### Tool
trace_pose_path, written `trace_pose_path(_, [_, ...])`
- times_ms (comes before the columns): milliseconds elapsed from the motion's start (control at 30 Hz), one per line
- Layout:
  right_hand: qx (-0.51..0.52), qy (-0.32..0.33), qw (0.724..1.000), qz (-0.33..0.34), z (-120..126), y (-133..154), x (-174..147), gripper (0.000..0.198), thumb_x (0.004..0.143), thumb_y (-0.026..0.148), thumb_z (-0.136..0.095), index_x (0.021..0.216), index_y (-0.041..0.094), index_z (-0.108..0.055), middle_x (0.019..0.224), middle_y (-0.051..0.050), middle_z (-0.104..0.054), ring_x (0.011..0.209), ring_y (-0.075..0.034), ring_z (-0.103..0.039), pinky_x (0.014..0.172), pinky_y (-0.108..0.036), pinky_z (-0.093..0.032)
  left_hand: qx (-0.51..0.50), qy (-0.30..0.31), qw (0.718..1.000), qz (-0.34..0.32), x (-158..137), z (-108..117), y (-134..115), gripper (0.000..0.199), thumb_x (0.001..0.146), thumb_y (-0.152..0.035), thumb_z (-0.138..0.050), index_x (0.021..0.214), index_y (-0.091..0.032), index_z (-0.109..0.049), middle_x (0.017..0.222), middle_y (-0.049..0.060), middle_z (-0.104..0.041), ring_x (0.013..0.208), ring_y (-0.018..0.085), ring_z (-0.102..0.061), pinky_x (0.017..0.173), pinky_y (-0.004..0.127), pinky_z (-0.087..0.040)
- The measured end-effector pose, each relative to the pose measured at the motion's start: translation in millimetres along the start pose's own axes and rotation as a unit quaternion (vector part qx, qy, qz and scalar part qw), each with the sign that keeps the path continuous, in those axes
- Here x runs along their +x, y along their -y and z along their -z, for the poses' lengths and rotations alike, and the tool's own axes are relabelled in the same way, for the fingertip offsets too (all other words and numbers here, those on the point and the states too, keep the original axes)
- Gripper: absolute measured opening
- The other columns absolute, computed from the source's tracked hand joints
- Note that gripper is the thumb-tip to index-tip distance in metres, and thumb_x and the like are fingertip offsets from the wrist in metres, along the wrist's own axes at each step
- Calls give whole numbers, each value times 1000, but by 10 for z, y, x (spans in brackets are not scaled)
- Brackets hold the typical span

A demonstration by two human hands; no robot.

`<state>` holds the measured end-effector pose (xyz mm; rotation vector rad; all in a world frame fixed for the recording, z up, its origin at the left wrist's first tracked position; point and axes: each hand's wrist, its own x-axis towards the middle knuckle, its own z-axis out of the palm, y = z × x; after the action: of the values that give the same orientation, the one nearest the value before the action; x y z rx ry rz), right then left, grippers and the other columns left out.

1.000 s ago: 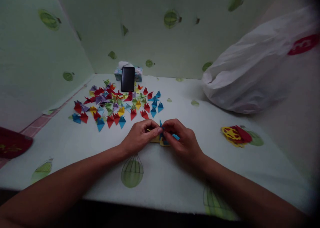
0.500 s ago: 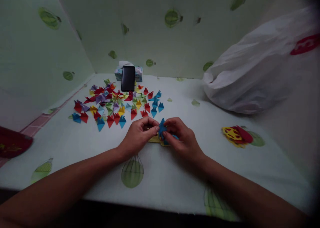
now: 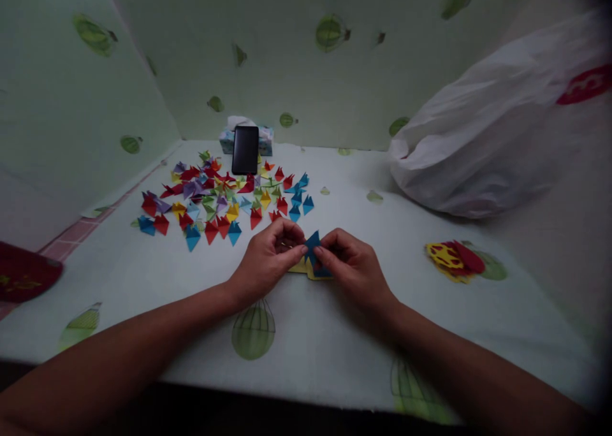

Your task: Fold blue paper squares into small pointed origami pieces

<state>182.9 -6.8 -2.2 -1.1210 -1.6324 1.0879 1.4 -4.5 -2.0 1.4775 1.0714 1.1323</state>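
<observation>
A small folded blue paper piece [image 3: 312, 246] is pinched between my two hands, its pointed tip upward. My left hand [image 3: 268, 254] grips its left side with thumb and forefinger. On the right side, the thumb and fingers of my right hand [image 3: 356, 264] are closed on the same paper. Just beneath lies a flat yellow sheet [image 3: 299, 266], partly hidden by my hands, with more blue paper [image 3: 322, 272] on it. Beyond my left hand, many folded paper pieces [image 3: 223, 225] in red, blue, yellow, green and purple are spread over the table.
A black phone [image 3: 245, 150] leans against a tissue box [image 3: 265, 141] at the back. A white plastic bag [image 3: 468, 143] bulges at the right. Yellow and red cutouts [image 3: 452, 261] lie right of my hands. A dark red object [image 3: 29, 273] sits at the left edge.
The blue paper has turned slightly, its tip now leaning right. My right thumb and fingers have shifted their hold on it. The spread of folded pieces stays as it was.
</observation>
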Motion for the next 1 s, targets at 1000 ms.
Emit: trace_pose_path(1000, [120, 47, 989, -70, 24, -15, 39, 22, 84, 38, -67, 80, 18, -63, 69, 0, -64, 65, -13, -58, 64, -28, -45, -163, 53, 978, 121, 43, 9, -46, 22, 80, -31, -73, 81, -17, -56, 66, -4, -61, 62, 9, -59, 64, 23, -47])
